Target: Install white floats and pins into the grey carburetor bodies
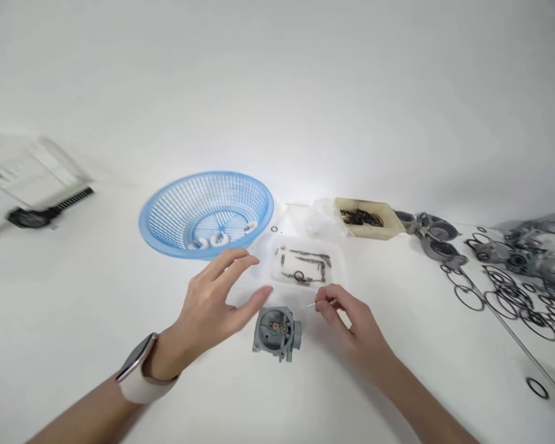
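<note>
A grey metal carburetor body (pixel 276 333) lies on the white table with its round bowl cavity facing up and brass jets showing inside. My left hand (pixel 217 302), with a watch on its wrist, is just above and left of it, thumb and fingers apart, holding nothing. To the right of the carburetor body, my right hand (pixel 349 317) pinches a thin metal pin (pixel 311 304) that points left. Just beyond both hands is a white tray (pixel 268 271) with several small brass and metal parts and a black O-ring (pixel 298 275).
A blue plastic basket (pixel 150 225) with a few white parts stands at the back left. Behind the tray are a clear plastic bag (pixel 321 219) and a yellowish bin (pixel 374 232) of black rings. More carburetor bodies (pixel 534 246) and loose O-rings (pixel 504 290) lie right; a black wristwatch (pixel 30 217) lies left.
</note>
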{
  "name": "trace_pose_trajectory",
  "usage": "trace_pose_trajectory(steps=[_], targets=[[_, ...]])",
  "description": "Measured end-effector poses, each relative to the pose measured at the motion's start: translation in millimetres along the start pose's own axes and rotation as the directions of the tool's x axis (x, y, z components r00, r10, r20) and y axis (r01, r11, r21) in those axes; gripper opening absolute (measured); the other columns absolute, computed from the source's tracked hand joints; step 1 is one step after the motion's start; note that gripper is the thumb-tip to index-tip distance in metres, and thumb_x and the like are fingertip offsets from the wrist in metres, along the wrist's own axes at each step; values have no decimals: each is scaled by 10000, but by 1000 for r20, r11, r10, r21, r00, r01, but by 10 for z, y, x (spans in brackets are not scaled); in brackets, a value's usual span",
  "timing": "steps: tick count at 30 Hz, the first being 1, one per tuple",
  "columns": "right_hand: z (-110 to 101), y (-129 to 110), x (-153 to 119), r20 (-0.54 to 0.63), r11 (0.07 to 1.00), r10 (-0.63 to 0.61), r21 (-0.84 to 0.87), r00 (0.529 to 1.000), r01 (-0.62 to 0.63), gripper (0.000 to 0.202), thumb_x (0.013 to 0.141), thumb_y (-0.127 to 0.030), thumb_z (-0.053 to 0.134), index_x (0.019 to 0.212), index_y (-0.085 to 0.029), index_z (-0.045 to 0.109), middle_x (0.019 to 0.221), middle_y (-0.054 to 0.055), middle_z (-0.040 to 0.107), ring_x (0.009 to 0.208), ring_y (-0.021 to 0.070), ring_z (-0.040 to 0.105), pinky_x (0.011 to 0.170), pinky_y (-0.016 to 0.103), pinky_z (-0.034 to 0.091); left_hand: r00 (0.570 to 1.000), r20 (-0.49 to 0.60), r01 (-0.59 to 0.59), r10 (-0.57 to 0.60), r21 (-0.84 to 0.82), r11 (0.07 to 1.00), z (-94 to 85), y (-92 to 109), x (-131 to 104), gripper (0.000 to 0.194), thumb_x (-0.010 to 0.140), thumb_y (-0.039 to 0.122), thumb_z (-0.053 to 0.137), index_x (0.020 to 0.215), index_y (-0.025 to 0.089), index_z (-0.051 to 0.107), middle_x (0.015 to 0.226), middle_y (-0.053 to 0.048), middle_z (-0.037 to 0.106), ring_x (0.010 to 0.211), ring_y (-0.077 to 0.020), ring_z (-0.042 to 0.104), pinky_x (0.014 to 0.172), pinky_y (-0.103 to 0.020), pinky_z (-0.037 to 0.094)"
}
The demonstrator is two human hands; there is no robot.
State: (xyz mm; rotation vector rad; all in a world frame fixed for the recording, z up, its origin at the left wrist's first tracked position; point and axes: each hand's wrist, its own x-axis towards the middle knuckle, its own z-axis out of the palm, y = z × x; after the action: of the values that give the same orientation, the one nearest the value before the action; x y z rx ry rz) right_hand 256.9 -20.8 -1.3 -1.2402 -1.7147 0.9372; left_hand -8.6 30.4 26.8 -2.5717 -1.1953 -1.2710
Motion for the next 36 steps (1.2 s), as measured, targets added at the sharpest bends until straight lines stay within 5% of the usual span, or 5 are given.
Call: trace_pose_trajectory(steps=[4,13,23,29,36], targets=[[52,203,70,-14,836,-294,-488,956,250,194,1080,-191,426,1006,-243,598,1221,108,691,1155,274,646,953,445,536,996,42,-81,73,239,968,-146,-97,337,126,1025,191,581,1134,201,644,1062,-77,730,940,-235,705,772,-356,562],[-68,356,141,51,738,-260,-634,964,232,265,1088,-232,378,927,-244,588,1401,119,649,995,258,737,793,436,626,891,420,-35,-175,446,894,-562,-337,944,318,1065,178,426,1208,188,710,1159,-120,734,1097,-292,678,943,-447,536],[-97,182,81,129,769,-232,-583,964,263,263,1095,-244,369,946,-246,586,1377,127,648,921,235,765,777,423,639,348,817,106,-460,453,885,-332,-1050,1313,355,1025,359,668,1316,159,631,1305,-107,658,1106,-258,686,927,-459,610],[-86,146,78,147,802,-199,-545,969,247,292,1108,-263,335,966,-231,589,1474,169,555,797,202,737,688,397,614,430,804,130,-411,395,909,-301,-1028,1231,350,1025,354,669,1315,162,630,1306,-110,659,1107,-255,685,929,-462,609],[-147,13,42,121,853,-163,-481,979,202,257,1112,-299,380,984,-241,595,1470,136,554,804,200,722,683,368,575,762,610,108,-218,212,971,-909,-478,1191,388,1088,388,407,1217,143,679,1082,-7,712,1064,-208,691,916,-314,552]])
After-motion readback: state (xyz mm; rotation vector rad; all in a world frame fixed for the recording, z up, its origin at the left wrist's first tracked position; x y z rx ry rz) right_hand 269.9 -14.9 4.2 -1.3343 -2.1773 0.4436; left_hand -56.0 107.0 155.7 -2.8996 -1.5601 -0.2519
